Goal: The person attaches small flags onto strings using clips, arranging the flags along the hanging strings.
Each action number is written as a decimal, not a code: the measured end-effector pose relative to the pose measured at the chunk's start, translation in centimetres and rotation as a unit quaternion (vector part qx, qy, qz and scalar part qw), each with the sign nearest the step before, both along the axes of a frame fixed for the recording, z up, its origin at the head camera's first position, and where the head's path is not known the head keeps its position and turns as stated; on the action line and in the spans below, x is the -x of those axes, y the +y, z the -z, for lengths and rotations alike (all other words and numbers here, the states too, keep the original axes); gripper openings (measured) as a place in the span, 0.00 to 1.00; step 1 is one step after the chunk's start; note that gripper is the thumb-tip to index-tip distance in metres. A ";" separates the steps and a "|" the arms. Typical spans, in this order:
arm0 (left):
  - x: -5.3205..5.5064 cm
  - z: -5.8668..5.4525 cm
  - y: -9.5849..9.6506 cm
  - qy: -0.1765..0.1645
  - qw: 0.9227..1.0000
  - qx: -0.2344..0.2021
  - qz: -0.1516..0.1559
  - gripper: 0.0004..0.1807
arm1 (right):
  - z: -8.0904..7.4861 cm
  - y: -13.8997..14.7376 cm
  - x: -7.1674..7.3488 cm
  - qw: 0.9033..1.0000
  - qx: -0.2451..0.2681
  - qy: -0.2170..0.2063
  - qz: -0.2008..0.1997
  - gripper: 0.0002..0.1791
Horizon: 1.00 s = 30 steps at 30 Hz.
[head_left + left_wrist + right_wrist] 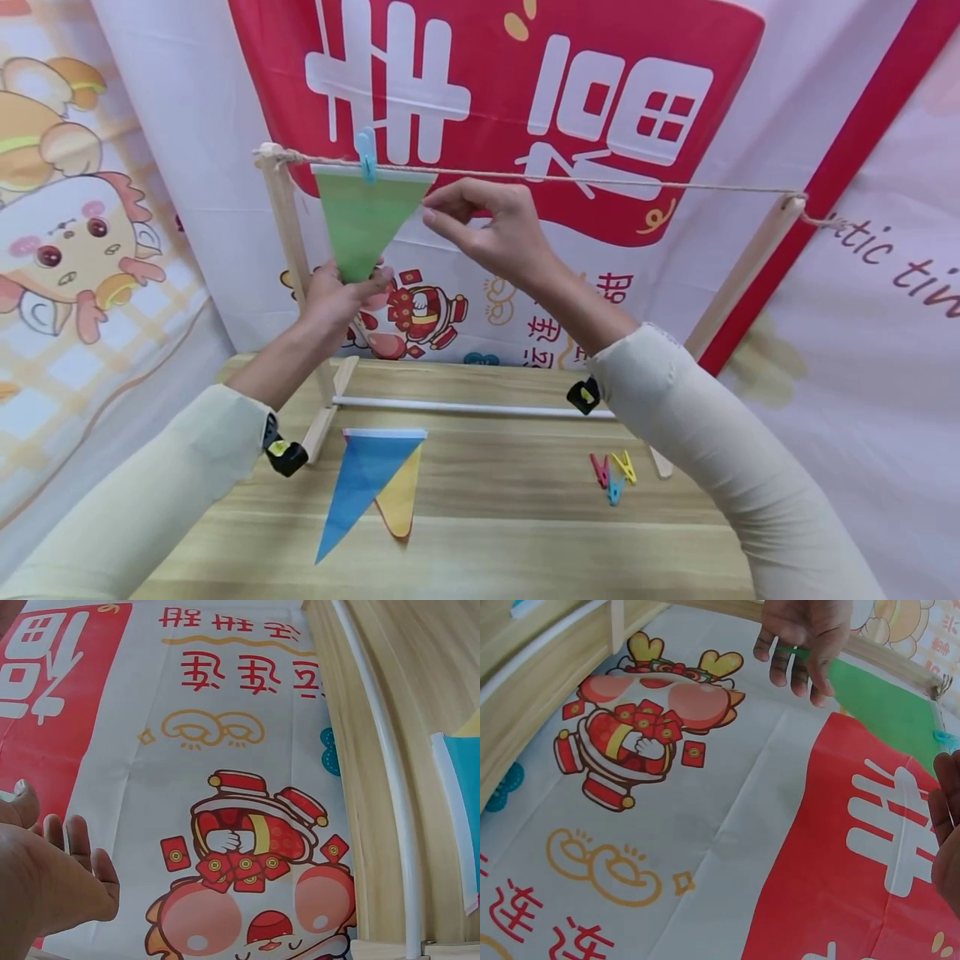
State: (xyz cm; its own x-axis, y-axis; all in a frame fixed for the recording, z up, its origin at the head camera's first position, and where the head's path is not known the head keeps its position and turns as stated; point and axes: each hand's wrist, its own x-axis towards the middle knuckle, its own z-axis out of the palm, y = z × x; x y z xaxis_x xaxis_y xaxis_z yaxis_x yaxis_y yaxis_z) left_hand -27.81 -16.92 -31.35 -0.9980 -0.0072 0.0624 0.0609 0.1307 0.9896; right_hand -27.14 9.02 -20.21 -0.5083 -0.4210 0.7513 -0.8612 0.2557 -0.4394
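Observation:
A green triangular pennant (367,217) with a white top band hangs from a string (600,178), held by a light blue clothespin (367,154) near the left post. My left hand (337,296) is at the pennant's lower tip, which lies in front of the palm. In the left wrist view that hand (56,877) has its fingers loosely extended. My right hand (495,221) is beside the pennant's upper right edge, with thumb and index fingertips right at that edge. The right wrist view shows the green pennant (885,705) between both hands.
The string runs between two wooden posts (750,271), joined below by a white rod (480,407). On the wooden table (525,542) lie a blue pennant (367,475), a yellow pennant (401,500) partly under it, and red, yellow and blue clothespins (615,490). A printed cloth (495,83) hangs behind.

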 end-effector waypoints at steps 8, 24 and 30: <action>0.1 1.0 -0.1 -0.003 1.000 -0.009 0.000 0.20 | 2.0 1.8 0.5 1.000 0.008 -0.014 0.006 0.12; 0.4 3.0 0.5 -0.009 1.000 -0.001 0.004 0.22 | 5.7 5.8 1.0 0.996 0.015 -0.053 0.065 0.12; 0.5 3.8 0.7 -0.010 1.000 -0.007 0.009 0.21 | 7.4 7.2 0.9 0.994 0.005 -0.072 0.086 0.13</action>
State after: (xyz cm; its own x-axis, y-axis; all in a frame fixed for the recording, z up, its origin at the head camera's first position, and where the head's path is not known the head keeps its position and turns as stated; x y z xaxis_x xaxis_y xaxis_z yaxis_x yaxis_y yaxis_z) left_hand -28.35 -16.20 -35.11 -0.9990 0.0090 0.0433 0.0441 0.1154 0.9923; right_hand -28.08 16.24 -27.57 -0.6752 -0.3110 0.6689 -0.7326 0.3888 -0.5588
